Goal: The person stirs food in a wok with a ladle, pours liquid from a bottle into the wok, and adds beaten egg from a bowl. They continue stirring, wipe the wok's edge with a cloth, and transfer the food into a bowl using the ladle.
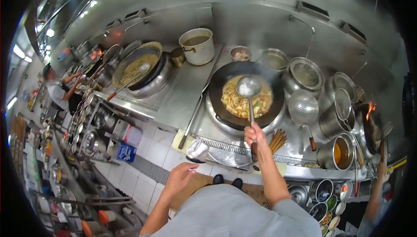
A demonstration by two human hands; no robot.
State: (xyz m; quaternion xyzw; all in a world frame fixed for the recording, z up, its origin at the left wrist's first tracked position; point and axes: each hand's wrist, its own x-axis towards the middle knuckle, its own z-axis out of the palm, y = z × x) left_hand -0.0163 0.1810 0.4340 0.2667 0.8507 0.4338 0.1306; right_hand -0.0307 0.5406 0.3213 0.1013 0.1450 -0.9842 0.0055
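My right hand (255,135) is closed around the handle of a long steel ladle (249,87). The ladle's round bowl is over the noodles with vegetables (232,100), which lie in a large black wok (219,78) giving off steam. Low in front of the stove, my left hand (181,178) hangs with loosely bent fingers and nothing visible in it. Nearest to it are a white cloth (198,148) and the dark handle of a long metal tool (189,122) lying along the counter. A bamboo brush (278,139) rests right of the ladle's handle.
Right of the wok are a perforated skimmer (303,106), several steel pots and a pot of orange liquid (338,152). A flame (370,110) burns farther right beside another person's arm (374,189). A second wok (137,70) and a tall pot (197,50) stand left; a person (58,93) works beyond.
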